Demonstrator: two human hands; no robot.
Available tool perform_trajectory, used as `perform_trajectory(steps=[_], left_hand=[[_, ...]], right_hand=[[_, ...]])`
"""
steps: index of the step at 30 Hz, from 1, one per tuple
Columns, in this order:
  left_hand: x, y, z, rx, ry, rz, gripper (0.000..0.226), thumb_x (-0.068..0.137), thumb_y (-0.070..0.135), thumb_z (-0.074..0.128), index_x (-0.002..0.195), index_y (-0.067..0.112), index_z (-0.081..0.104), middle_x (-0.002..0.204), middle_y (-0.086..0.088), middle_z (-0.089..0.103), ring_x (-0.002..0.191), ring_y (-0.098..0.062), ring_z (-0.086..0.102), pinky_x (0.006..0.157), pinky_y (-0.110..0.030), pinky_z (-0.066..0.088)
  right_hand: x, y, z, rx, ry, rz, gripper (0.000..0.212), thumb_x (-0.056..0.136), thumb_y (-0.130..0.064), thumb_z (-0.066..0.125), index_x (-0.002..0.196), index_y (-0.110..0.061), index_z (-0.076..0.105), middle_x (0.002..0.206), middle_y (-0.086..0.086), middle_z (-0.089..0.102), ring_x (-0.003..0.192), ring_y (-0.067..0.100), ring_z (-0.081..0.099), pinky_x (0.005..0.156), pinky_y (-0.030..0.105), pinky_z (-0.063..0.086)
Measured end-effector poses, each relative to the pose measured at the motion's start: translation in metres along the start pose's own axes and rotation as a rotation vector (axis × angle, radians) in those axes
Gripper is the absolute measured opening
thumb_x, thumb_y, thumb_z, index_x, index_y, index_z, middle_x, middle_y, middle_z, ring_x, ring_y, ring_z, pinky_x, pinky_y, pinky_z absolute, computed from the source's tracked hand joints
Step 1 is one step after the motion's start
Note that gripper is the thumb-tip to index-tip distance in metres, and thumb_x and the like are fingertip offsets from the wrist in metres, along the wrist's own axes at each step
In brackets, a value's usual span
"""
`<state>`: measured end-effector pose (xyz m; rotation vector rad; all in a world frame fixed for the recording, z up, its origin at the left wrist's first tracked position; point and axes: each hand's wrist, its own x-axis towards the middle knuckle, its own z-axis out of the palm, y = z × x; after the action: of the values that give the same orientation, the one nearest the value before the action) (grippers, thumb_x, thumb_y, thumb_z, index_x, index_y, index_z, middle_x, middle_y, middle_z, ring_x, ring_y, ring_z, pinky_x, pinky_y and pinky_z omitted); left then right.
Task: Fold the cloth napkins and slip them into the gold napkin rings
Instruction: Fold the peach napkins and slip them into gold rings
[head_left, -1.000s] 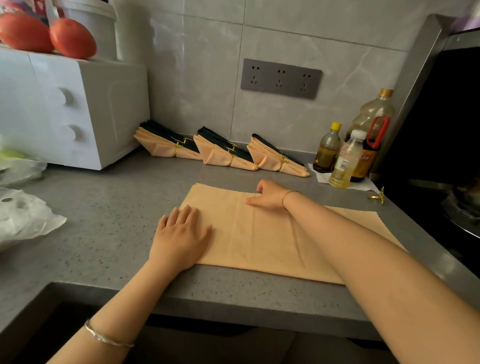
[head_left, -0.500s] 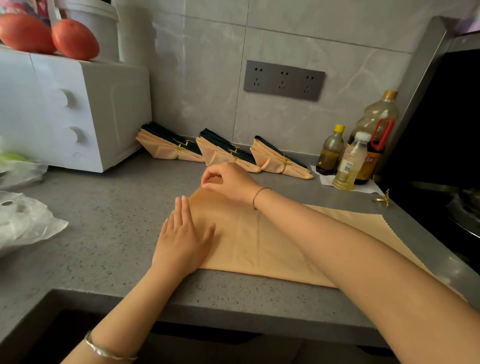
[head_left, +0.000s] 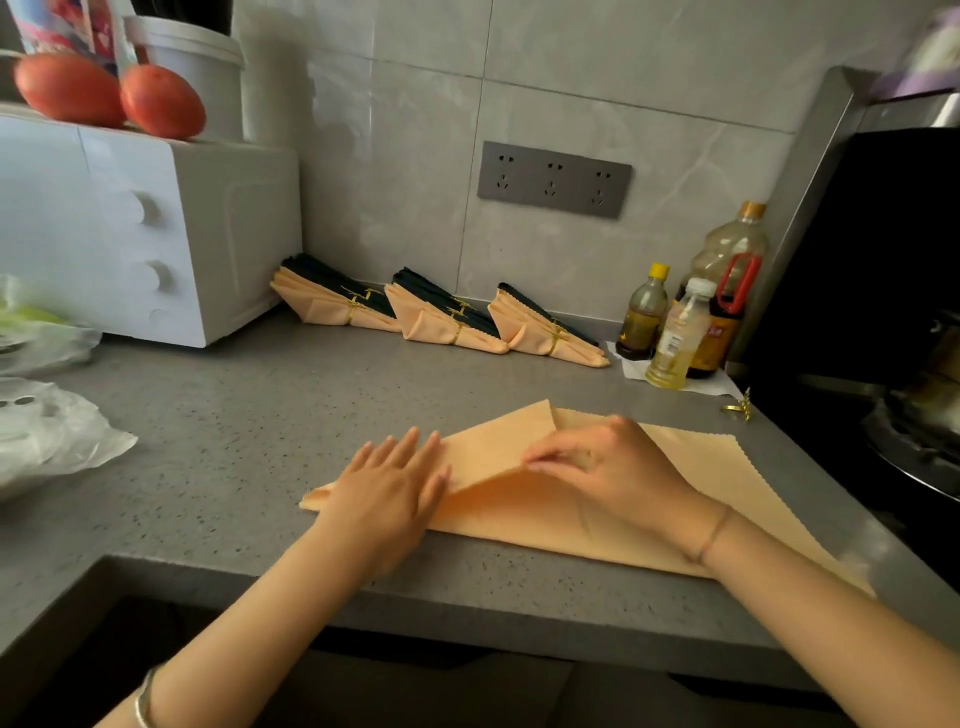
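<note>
A peach cloth napkin (head_left: 701, 467) lies on the grey counter (head_left: 234, 441) near its front edge. My left hand (head_left: 387, 488) presses flat on the napkin's left end. My right hand (head_left: 602, 467) pinches the far left corner and holds it folded over toward me, so the flap stands raised above the cloth. A loose gold napkin ring (head_left: 737, 408) sits at the counter's right edge. Three folded napkins in gold rings, the left one (head_left: 332, 304), the middle one (head_left: 447, 322) and the right one (head_left: 545, 332), lean against the back wall.
A white microwave (head_left: 145, 234) with two red fruits (head_left: 109, 96) on top stands at the back left. Plastic bags (head_left: 47, 436) lie at the left. Oil bottles (head_left: 691, 322) crowd the back right beside a dark stove (head_left: 914, 431).
My right hand moved from the napkin's far edge to its far left corner, pinched it and drew it toward me, folding the corner over. My left hand stayed pressed on the left end.
</note>
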<state>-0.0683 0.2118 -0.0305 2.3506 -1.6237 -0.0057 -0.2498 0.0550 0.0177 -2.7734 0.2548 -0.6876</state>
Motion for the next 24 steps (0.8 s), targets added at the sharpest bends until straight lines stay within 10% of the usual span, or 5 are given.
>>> perform_trajectory(steps=[6, 12, 24], left_hand=[[-0.005, 0.002, 0.018, 0.105, -0.12, 0.068, 0.132, 0.038, 0.073, -0.048, 0.153, 0.025, -0.002, 0.16, 0.003, -0.006, 0.147, -0.015, -0.004, 0.116, -0.032, -0.008], [-0.004, 0.007, 0.009, 0.089, -0.185, 0.038, 0.058, 0.101, 0.048, 0.008, 0.153, 0.023, -0.003, 0.16, 0.004, -0.007, 0.147, -0.012, -0.005, 0.117, -0.03, -0.007], [0.012, 0.01, 0.003, -0.003, -0.297, -0.038, 0.058, 0.103, 0.045, 0.013, 0.153, 0.022, -0.004, 0.16, 0.004, -0.006, 0.147, -0.013, -0.004, 0.118, -0.032, -0.002]], right_hand=[[-0.042, 0.0, 0.013, -0.011, -0.027, 0.031, 0.032, 0.083, -0.046, 0.053, 0.094, -0.026, 0.076, 0.09, -0.016, 0.073, 0.081, -0.003, 0.066, 0.074, 0.021, 0.055], [-0.05, -0.004, 0.017, -0.011, -0.053, 0.05, 0.012, 0.084, -0.031, 0.068, 0.092, -0.026, 0.076, 0.09, -0.015, 0.072, 0.085, -0.002, 0.063, 0.078, 0.013, 0.05], [-0.068, -0.006, 0.03, -0.006, -0.028, 0.053, 0.037, 0.09, -0.048, 0.046, 0.096, -0.025, 0.074, 0.095, -0.016, 0.069, 0.088, -0.003, 0.06, 0.075, 0.019, 0.051]])
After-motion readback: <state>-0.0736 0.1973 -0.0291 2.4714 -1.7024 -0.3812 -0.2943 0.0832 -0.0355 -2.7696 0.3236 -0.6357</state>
